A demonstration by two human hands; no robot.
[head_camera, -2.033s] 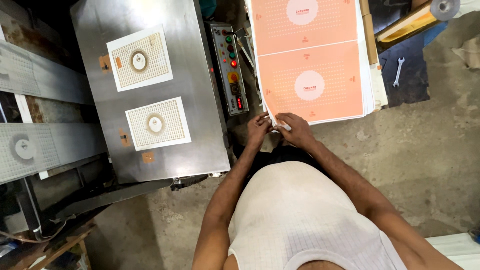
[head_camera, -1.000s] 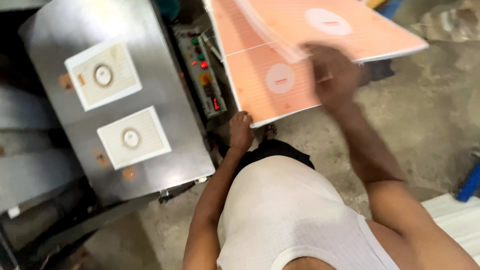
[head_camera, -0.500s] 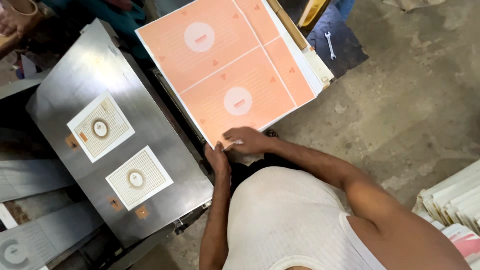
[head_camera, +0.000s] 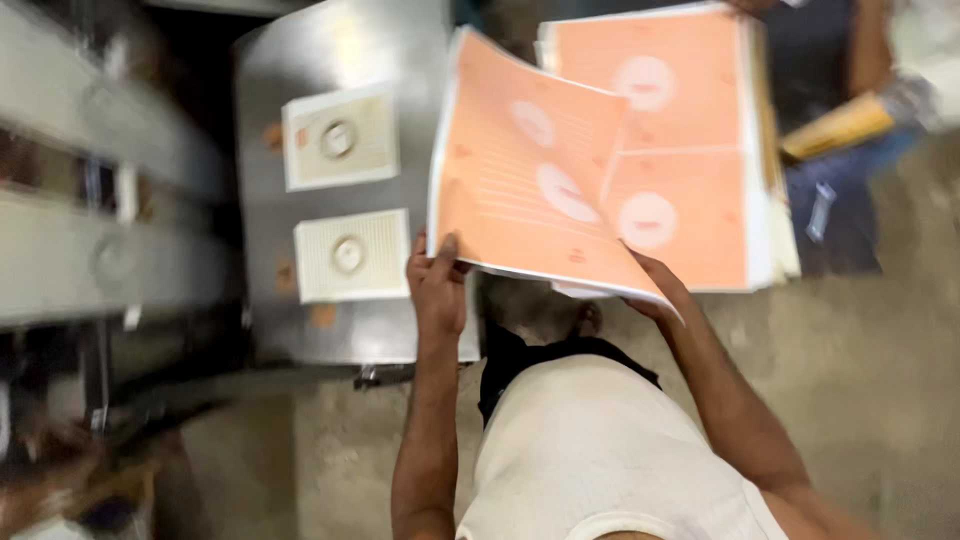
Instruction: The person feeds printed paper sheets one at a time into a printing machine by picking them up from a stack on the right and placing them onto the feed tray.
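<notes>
A large orange printed sheet (head_camera: pixel 530 170) with pale round marks is lifted and tilted between the steel machine and the paper pile. My left hand (head_camera: pixel 437 283) grips its near left corner. My right hand (head_camera: pixel 655 290) holds its near right edge, partly hidden under the sheet. Behind it lies a stack of the same orange sheets (head_camera: pixel 680 150), flat, with white edges showing on the right.
A steel machine table (head_camera: pixel 330 60) at left carries two white square die plates (head_camera: pixel 340 138) (head_camera: pixel 352 256). Grey conveyor rails (head_camera: pixel 110 260) run at far left. A blue cloth with a spanner (head_camera: pixel 822 212) and a yellow object (head_camera: pixel 840 125) lie right of the stack. Concrete floor lies below.
Both hands were at the stack's near edge half a second ago. Now they have raised the top orange sheet and swung it left, over the machine's control strip.
</notes>
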